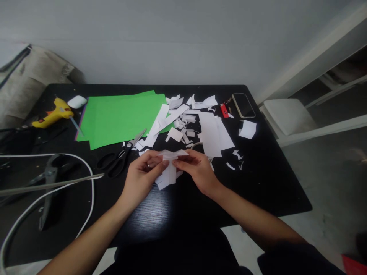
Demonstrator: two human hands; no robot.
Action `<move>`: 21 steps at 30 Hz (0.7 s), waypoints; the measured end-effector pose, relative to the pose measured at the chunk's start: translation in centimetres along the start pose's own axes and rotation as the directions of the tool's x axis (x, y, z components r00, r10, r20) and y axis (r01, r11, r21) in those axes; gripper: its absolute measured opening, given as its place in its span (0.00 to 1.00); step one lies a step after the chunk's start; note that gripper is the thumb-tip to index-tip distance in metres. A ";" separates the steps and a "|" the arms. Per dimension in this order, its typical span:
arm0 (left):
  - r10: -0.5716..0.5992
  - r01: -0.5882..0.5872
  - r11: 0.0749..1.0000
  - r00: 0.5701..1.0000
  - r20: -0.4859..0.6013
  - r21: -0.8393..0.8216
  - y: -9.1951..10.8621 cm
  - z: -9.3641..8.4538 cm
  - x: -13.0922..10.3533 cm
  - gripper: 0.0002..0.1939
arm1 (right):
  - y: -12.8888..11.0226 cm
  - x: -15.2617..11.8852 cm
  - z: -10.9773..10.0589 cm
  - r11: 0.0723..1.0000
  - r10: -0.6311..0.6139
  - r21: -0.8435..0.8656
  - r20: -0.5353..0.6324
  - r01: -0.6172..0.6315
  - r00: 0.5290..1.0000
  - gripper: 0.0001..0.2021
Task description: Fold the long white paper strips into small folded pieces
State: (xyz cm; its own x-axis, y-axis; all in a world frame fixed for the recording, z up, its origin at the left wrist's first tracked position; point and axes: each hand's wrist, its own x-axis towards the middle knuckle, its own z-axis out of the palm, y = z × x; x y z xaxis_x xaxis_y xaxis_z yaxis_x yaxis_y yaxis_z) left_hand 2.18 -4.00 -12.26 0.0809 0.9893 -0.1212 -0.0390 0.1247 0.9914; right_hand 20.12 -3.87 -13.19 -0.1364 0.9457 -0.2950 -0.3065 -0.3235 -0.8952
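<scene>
A folded piece of white paper (169, 172) is held between my two hands, a little above the near middle of the black table. My left hand (145, 170) pinches its left side between thumb and fingers. On the opposite side, my right hand (199, 168) pinches it the same way, the two thumbs close together. Flaps of the paper spread out at the top, and a strip hangs down toward me. Just beyond the hands lie many white paper scraps (175, 134). Black-handled scissors (116, 158) rest left of my left hand, blades pointing away.
Green sheets (123, 118) lie at the back left, beside a yellow glue gun (56, 112) and a white case (77, 102). White cables (93, 191) loop across the left. Toward the right are larger white sheets (213, 133), a red lighter (224, 110) and a phone (243, 105).
</scene>
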 end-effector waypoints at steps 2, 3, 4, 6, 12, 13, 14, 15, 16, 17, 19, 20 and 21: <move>0.003 -0.003 1.000 1.000 0.001 -0.015 0.0 0.0 0.0 0.08 | 0.1 0.0 0.0 1.000 -0.001 -0.007 -0.001 0.001 1.000 0.11; 0.001 -0.001 1.000 1.000 -0.001 -0.019 0.0 0.0 0.0 0.08 | 0.1 0.0 0.0 1.000 -0.004 -0.008 -0.004 0.004 1.000 0.11; -0.004 0.004 1.000 1.000 -0.003 -0.021 0.0 0.0 0.0 0.08 | 0.1 0.0 0.0 1.000 -0.005 -0.008 -0.007 0.005 1.000 0.11; -0.016 0.016 1.000 1.000 -0.005 -0.023 0.0 0.0 0.0 0.08 | 0.1 0.0 0.0 1.000 -0.005 -0.012 -0.011 0.004 1.000 0.11; -0.025 0.025 0.999 1.000 0.010 -0.025 0.0 0.1 0.0 0.08 | 0.1 0.0 0.0 0.999 -0.018 -0.043 -0.019 0.018 1.000 0.10; -0.025 0.026 0.999 1.000 0.011 -0.024 0.0 0.1 0.0 0.08 | 0.1 0.0 0.0 0.999 -0.013 -0.045 -0.020 0.012 1.000 0.11; -0.022 0.022 1.000 1.000 0.011 -0.022 0.0 0.1 0.0 0.08 | 0.1 0.0 0.0 0.999 -0.008 -0.047 -0.021 0.007 1.000 0.11; -0.016 0.016 1.000 1.000 0.011 -0.019 0.1 0.1 0.0 0.08 | 0.2 0.0 0.0 0.999 -0.006 -0.049 -0.022 0.005 1.000 0.12; -0.008 0.008 1.000 1.000 0.011 -0.013 0.1 0.2 0.0 0.07 | 0.2 0.1 0.0 0.999 -0.004 -0.051 -0.022 0.003 1.000 0.12; 0.001 -0.001 1.000 1.000 0.011 -0.006 0.1 0.2 0.0 0.07 | 0.3 0.1 0.0 0.999 -0.003 -0.052 -0.022 0.002 1.000 0.13; 0.021 -0.021 1.000 1.000 0.007 0.003 0.0 0.3 0.0 0.07 | 0.4 0.2 0.0 0.999 -0.006 -0.050 -0.012 0.005 1.000 0.13; 0.028 -0.028 1.000 1.000 0.003 0.006 0.0 0.3 0.0 0.07 | 0.5 0.2 0.0 0.999 -0.007 -0.047 -0.001 0.007 1.000 0.14; 0.034 -0.034 0.999 0.999 0.000 0.008 -0.1 0.3 0.0 0.07 | 0.6 0.2 0.0 0.999 -0.008 -0.042 0.012 0.009 1.000 0.14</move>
State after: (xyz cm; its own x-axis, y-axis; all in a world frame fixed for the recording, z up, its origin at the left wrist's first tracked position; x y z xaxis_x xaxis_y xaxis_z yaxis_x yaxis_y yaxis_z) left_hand 2.50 -4.08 -12.39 0.0796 0.9930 -0.0876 -0.0333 0.0904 0.9953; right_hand 19.96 -3.84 -13.78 -0.1451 0.9479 -0.2836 -0.2678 -0.3136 -0.9110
